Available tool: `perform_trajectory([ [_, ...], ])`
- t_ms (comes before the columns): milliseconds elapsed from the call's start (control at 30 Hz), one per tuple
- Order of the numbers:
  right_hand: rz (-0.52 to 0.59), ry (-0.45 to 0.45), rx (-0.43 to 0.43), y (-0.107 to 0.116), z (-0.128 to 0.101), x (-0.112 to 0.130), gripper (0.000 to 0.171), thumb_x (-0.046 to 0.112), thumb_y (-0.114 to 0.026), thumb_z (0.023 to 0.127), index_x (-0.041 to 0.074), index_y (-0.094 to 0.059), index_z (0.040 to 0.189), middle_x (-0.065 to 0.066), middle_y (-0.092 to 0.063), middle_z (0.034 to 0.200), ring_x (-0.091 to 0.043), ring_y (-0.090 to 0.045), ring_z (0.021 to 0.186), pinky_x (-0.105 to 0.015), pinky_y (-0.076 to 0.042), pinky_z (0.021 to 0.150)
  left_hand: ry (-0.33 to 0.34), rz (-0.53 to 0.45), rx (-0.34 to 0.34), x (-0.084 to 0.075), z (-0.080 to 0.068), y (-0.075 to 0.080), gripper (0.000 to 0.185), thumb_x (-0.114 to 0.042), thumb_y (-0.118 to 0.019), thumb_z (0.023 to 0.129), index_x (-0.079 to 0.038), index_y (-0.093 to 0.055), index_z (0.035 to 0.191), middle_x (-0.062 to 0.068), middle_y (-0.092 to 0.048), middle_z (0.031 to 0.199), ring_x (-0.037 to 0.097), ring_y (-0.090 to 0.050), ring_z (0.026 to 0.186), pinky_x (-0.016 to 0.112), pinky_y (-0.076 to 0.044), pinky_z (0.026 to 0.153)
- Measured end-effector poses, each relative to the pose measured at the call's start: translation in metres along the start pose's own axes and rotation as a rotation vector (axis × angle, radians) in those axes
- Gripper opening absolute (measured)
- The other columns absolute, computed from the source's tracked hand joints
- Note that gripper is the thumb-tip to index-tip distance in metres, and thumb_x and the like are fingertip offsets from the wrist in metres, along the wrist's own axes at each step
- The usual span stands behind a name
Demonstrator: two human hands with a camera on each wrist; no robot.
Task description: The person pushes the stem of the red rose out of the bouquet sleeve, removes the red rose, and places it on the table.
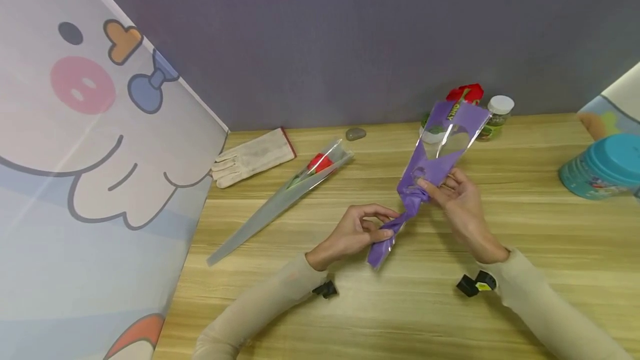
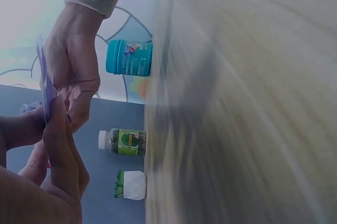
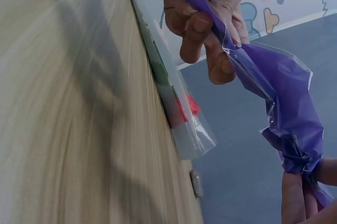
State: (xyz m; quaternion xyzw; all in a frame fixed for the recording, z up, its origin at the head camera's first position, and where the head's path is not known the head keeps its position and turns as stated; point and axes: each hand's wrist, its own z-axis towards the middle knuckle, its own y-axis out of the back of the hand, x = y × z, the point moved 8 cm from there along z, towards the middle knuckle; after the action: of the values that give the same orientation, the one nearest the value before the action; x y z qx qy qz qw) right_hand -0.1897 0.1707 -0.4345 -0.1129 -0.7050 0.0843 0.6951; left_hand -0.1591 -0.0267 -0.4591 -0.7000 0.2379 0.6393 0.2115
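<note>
Both hands hold a purple flower-wrap sleeve [image 1: 435, 168] with a clear window, raised at a slant over the table. Its lower tail is pinched between the thumb and fingers of the left hand [image 1: 352, 232]. Higher up, the right hand [image 1: 460, 204] grips the sleeve, thumb on the front and fingers behind. Between the hands the purple wrap is bunched and twisted, as the right wrist view shows at the crumpled film [image 3: 289, 97]. Red petals [image 1: 465, 92] show at the sleeve's wide top edge; whether a stem runs inside is hidden.
Left of the hands lies a rose in a clear sleeve [image 1: 285, 196], near a white glove [image 1: 255, 157]. A grey stone [image 1: 356, 134] sits by the back wall. Behind the wrap stand a potted plant [image 2: 132, 184] and a white-capped jar [image 1: 500, 110]. A teal tub [image 1: 602, 165] is at right.
</note>
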Motion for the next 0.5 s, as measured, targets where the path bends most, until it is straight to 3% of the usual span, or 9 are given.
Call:
perform_trajectory([
  [267, -0.048, -0.017, 0.017, -0.0040, -0.0031, -0.0015, 0.036, 0.002, -0.073, 0.096, 0.013, -0.057, 0.126, 0.012, -0.079, 0.107, -0.003, -0.076, 0.097, -0.022, -0.061, 0.081, -0.003, -0.006, 0.013, -0.0023, 0.0006, -0.0015, 0.034, 0.001, -0.070, 0.096, -0.001, -0.068, 0.129, 0.017, -0.068, 0.115, 0.007, -0.047, 0.055, 0.018, -0.034, 0.050],
  [500, -0.083, -0.031, 0.010, -0.0058, -0.0088, -0.0039, 0.037, 0.004, -0.074, 0.096, 0.015, -0.057, 0.127, 0.014, -0.079, 0.107, -0.002, -0.076, 0.096, -0.023, -0.062, 0.079, -0.013, 0.001, 0.004, -0.0021, 0.0016, -0.0020, 0.034, 0.003, -0.070, 0.095, 0.000, -0.069, 0.129, 0.018, -0.068, 0.115, 0.009, -0.052, 0.058, 0.017, -0.037, 0.052],
])
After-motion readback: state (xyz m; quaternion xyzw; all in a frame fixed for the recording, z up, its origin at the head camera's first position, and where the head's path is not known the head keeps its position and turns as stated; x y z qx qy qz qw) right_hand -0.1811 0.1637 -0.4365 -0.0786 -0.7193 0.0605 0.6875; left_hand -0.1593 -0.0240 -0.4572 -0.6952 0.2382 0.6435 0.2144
